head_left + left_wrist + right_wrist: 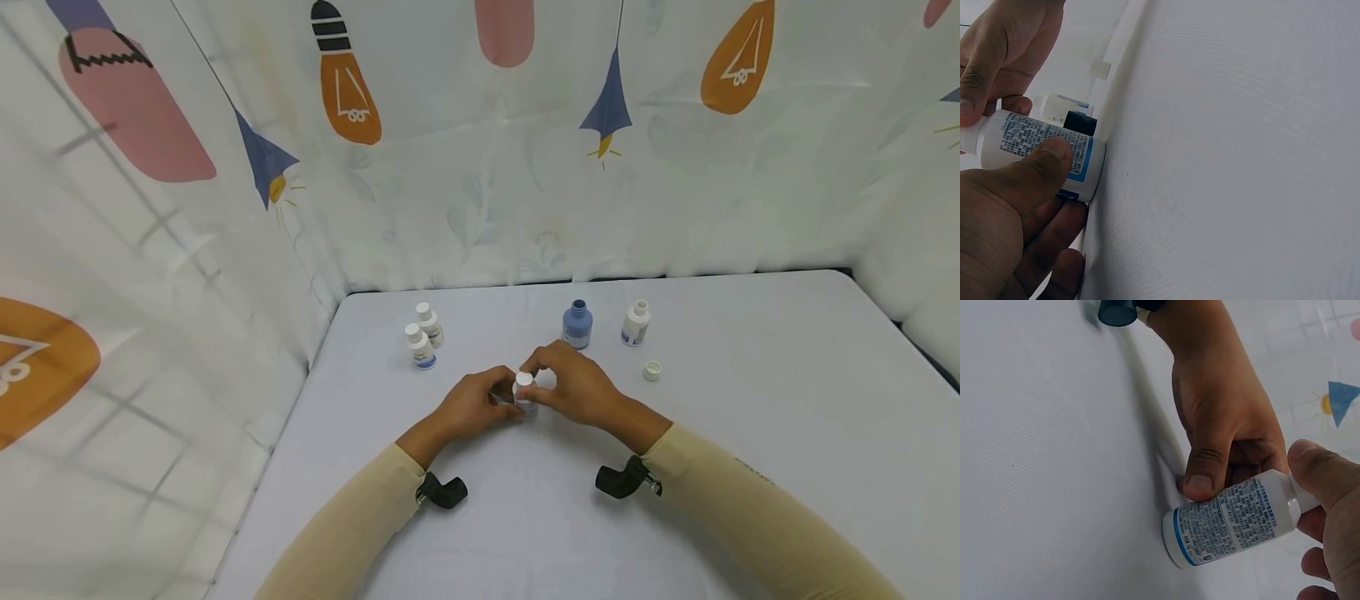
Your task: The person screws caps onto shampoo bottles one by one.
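Note:
A small white bottle (pixel 527 406) with a blue-edged printed label stands upright on the table between my hands. My left hand (pixel 472 406) grips its body, the thumb lying across the label in the left wrist view. My right hand (pixel 576 385) pinches the white cap (pixel 524 379) at the top, as the right wrist view shows too. Whether the cap is loose on the neck I cannot tell. Just beyond my right hand stand a blue bottle (pixel 577 325) and a white bottle (pixel 635 323), both uncapped. A loose white cap (pixel 652 370) lies in front of the white one.
Two capped white bottles, one nearer (pixel 421 347) and one farther (pixel 430 325), stand close together at the back left. The white-covered table (pixel 750 392) ends at a patterned curtain (pixel 465 167) behind. Another curtain hangs along the left edge.

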The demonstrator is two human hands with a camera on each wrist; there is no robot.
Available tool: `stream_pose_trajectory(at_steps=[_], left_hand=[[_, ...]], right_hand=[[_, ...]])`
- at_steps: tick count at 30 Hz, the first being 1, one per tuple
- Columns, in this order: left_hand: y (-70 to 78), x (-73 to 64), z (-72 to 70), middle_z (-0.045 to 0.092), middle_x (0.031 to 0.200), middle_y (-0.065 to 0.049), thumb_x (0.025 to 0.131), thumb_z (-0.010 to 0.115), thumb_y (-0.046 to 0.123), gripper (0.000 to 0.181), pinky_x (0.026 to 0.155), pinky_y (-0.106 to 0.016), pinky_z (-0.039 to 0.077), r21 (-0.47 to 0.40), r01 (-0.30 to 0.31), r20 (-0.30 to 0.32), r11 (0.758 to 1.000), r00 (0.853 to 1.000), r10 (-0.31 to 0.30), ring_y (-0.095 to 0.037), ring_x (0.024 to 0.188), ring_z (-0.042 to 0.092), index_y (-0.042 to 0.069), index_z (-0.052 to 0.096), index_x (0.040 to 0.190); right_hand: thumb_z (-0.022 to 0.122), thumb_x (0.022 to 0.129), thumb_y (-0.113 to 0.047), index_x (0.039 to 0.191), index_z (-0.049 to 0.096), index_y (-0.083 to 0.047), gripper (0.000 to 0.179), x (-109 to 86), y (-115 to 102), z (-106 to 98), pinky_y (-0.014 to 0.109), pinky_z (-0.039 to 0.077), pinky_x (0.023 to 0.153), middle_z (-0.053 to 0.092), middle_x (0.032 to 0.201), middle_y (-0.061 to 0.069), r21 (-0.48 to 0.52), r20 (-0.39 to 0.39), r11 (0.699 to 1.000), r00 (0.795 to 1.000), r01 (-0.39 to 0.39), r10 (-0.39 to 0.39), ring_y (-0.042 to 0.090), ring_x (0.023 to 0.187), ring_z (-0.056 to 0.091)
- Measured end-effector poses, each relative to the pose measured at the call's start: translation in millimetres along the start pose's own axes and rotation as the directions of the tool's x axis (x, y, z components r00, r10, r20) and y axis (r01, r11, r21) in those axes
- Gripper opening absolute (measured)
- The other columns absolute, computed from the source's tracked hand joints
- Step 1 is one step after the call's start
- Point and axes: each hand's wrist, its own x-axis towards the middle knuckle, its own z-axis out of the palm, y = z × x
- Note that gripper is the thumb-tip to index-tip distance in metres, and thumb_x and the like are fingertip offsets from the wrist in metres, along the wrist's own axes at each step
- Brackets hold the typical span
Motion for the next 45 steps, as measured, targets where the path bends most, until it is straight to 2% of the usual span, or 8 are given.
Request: stream_pose_trajectory(at_steps=[4, 11, 19, 27, 31, 36, 40, 45], left_hand=[[0.9, -0.3, -0.4, 0.072, 0.109, 0.009, 0.088, 0.084, 0.023, 0.038, 0.087, -0.027, 0.054, -0.005, -0.001, 0.006, 1.000, 1.000, 0.001, -0.005, 0.101, 0.067, 0.022, 0.065, 0.121], [-0.3, -0.7, -0.5, 0.071, 0.112, 0.007, 0.088, 0.084, 0.022, 0.042, 0.087, -0.027, 0.055, 0.010, -0.006, 0.003, 1.000, 1.000, 0.006, -0.006, 0.103, 0.067, 0.018, 0.063, 0.124], [0.3, -1.4, -0.7, 0.072, 0.111, 0.006, 0.088, 0.084, 0.022, 0.040, 0.086, -0.029, 0.055, 0.004, -0.015, -0.001, 1.000, 1.000, 0.015, -0.008, 0.103, 0.067, 0.019, 0.064, 0.123], [-1.6, -1.1, 0.6, 0.072, 0.108, 0.011, 0.088, 0.085, 0.026, 0.037, 0.085, -0.028, 0.054, 0.010, -0.005, -0.010, 1.000, 1.000, 0.005, -0.004, 0.099, 0.066, 0.023, 0.065, 0.118], [-2.0, -0.9, 0.9, 0.072, 0.108, 0.011, 0.088, 0.085, 0.025, 0.037, 0.085, -0.028, 0.054, 0.012, -0.005, -0.007, 1.000, 1.000, 0.005, -0.004, 0.099, 0.067, 0.023, 0.065, 0.119], [-2.6, -0.2, 1.3, 0.071, 0.110, 0.009, 0.089, 0.084, 0.023, 0.040, 0.086, -0.027, 0.054, 0.015, -0.004, 0.003, 1.000, 1.000, 0.004, -0.005, 0.102, 0.066, 0.020, 0.063, 0.122], [-2.8, 0.0, 1.1, 0.071, 0.112, 0.008, 0.089, 0.083, 0.023, 0.042, 0.087, -0.028, 0.054, 0.010, -0.006, 0.006, 1.000, 1.000, 0.006, -0.005, 0.104, 0.066, 0.019, 0.063, 0.125], [-2.4, -0.3, 0.3, 0.071, 0.112, 0.007, 0.089, 0.084, 0.023, 0.042, 0.086, -0.028, 0.054, 0.014, -0.010, 0.006, 1.000, 1.000, 0.010, -0.006, 0.103, 0.066, 0.019, 0.063, 0.125]], right_hand=[[0.081, 0.090, -0.037, 0.116, 0.068, -0.022, 0.033, -0.6, -0.5, -3.9, 0.037, 0.052, 0.084, 0.060, 0.109, -0.006, -0.009, 0.033, 1.000, 0.999, 0.015, -0.015, 0.022, 0.107, 0.061], [0.073, 0.098, -0.025, 0.136, 0.067, -0.019, 0.038, -0.7, 2.4, -9.9, 0.037, 0.051, 0.091, 0.064, 0.124, -0.004, -0.013, 0.105, 0.990, 0.985, 0.140, -0.138, 0.018, 0.114, 0.059], [0.076, 0.095, -0.031, 0.121, 0.072, -0.019, 0.030, -1.9, -0.8, -6.5, 0.037, 0.053, 0.087, 0.063, 0.114, -0.005, -0.049, 0.038, 0.994, 0.995, 0.099, -0.097, 0.019, 0.111, 0.060], [0.085, 0.086, -0.037, 0.103, 0.068, -0.022, 0.028, -0.3, -4.2, -1.0, 0.033, 0.051, 0.070, 0.060, 0.096, -0.010, -0.064, -0.032, 0.997, 0.999, 0.030, -0.032, 0.019, 0.097, 0.059], [0.083, 0.088, -0.039, 0.112, 0.069, -0.020, 0.033, -0.3, -3.3, -1.1, 0.034, 0.053, 0.076, 0.062, 0.103, -0.009, -0.062, -0.011, 0.997, 0.999, 0.034, -0.035, 0.018, 0.102, 0.058], [0.077, 0.095, -0.031, 0.134, 0.067, -0.018, 0.042, -1.6, 1.7, -4.2, 0.038, 0.051, 0.093, 0.063, 0.121, -0.004, -0.046, 0.060, 0.992, 0.991, 0.121, -0.119, 0.016, 0.116, 0.056], [0.075, 0.097, -0.024, 0.133, 0.068, -0.020, 0.037, -1.3, 3.1, -6.9, 0.037, 0.051, 0.095, 0.064, 0.124, -0.005, -0.034, 0.085, 0.985, 0.982, 0.172, -0.168, 0.016, 0.117, 0.057], [0.073, 0.098, -0.029, 0.128, 0.070, -0.020, 0.031, -0.9, 1.0, -7.0, 0.035, 0.053, 0.091, 0.065, 0.119, -0.007, -0.071, 0.069, 0.986, 0.986, 0.154, -0.149, 0.014, 0.114, 0.059]])
